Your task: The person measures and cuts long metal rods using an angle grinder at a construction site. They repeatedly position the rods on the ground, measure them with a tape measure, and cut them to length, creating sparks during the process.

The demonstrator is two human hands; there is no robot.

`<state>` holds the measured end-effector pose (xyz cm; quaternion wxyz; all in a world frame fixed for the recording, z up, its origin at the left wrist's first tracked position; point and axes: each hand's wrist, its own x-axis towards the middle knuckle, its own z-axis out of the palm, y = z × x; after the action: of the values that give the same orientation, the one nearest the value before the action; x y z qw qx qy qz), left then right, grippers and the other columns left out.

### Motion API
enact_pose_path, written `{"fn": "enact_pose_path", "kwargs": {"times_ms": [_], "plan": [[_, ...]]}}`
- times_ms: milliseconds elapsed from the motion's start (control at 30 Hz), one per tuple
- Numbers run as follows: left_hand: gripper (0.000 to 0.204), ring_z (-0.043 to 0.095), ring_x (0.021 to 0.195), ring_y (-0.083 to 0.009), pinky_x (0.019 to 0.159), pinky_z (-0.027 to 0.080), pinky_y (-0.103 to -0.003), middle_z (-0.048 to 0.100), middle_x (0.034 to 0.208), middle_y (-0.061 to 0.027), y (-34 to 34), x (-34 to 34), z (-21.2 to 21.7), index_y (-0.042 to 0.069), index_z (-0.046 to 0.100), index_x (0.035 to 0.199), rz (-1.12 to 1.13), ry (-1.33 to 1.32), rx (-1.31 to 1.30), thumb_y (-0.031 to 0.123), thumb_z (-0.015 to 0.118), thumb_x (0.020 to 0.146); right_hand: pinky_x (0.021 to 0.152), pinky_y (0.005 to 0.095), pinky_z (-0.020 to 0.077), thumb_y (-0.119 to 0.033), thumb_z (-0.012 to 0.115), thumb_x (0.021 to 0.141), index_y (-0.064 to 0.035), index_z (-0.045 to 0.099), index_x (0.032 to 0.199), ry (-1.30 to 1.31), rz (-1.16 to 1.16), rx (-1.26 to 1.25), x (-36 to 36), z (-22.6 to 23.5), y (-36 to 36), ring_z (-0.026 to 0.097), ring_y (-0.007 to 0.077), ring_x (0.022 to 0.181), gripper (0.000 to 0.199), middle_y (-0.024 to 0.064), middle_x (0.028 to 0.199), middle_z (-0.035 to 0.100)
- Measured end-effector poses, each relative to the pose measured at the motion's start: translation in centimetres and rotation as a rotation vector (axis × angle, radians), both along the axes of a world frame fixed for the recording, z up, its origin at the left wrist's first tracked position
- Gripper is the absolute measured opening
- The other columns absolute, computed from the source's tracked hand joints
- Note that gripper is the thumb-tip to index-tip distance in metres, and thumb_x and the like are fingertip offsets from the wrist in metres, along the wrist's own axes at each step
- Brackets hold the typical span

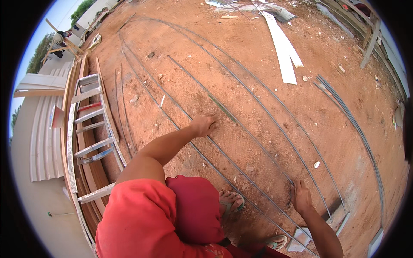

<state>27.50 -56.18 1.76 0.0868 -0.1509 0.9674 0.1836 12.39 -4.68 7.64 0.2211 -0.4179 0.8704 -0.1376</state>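
Down low, rebar [241, 170] under both hands' fingers [297, 189]

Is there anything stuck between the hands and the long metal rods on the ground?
Nothing visible. The left hand rests right on a rod lying on the red dirt, and the right hand is down on the rods too. The white boards and the ladder lie well off to the sides.
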Motion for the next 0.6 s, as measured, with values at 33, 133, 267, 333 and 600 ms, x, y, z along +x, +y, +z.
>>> {"fn": "enact_pose_path", "kwargs": {"times_ms": [33,133,267,333,600], "plan": [[0.05,0.064,0.116,-0.0374,0.099,0.051,-0.048,0.067,0.122,-0.0203,0.6,0.8,-0.1,0.002,0.065,0.12,-0.124,-0.032,0.007,0.048,0.058,0.101,0.071,0.0511,0.0586,-0.007,0.06,0.096,0.0002,0.055,0.112,0.014,0.026,-0.003,-0.1,-0.4,-0.9,0.068,0.0465,0.084,0.018,0.026,0.107,0.059],[0.049,0.054,0.132,-0.0355,0.109,0.044,-0.05,0.058,0.141,-0.0184,2.5,1.5,0.1,0.008,0.062,0.132,-0.364,-0.155,-0.137,0.045,0.06,0.1,0.07,0.0476,0.0602,-0.004,0.061,0.091,-0.0006,0.054,0.114,0.142,0.172,0.157,-0.4,-2.1,-3.0,0.07,0.0414,0.088,0.024,0.0251,0.11,0.061],[0.046,0.048,0.139,-0.0346,0.117,0.038,-0.049,0.053,0.147,-0.0168,2.1,2.7,-0.8,0.011,0.058,0.138,-0.64,-0.176,-0.157,0.037,0.06,0.101,0.074,0.0442,0.0583,-0.003,0.063,0.088,-0.0021,0.055,0.115,0.249,0.236,0.185,-0.5,-3.7,-5.2,0.071,0.0351,0.092,0.028,0.0229,0.112,0.063],[0.046,0.046,0.141,-0.0345,0.119,0.038,-0.047,0.051,0.15,-0.0159,2.2,2.3,-0.8,0.01,0.056,0.14,-0.672,-0.266,-0.173,0.033,0.06,0.101,0.08,0.0427,0.0565,-0.004,0.064,0.088,-0.0026,0.054,0.117,0.329,0.278,0.19,-0.4,-3.5,-5.6,0.07,0.0327,0.097,0.03,0.0206,0.112,0.064],[0.055,0.04,0.146,-0.0351,0.119,0.038,-0.046,0.042,0.157,-0.0158,1.9,2.4,-1.0,0.012,0.044,0.148,-0.875,-0.303,-0.326,0.018,0.063,0.096,0.106,0.0452,0.0371,-0.005,0.065,0.087,-0.0046,0.054,0.128,0.342,0.387,0.061,1.0,-1.1,-5.6,0.052,0.0328,0.122,0.043,0.0184,0.127,0.052]]}}
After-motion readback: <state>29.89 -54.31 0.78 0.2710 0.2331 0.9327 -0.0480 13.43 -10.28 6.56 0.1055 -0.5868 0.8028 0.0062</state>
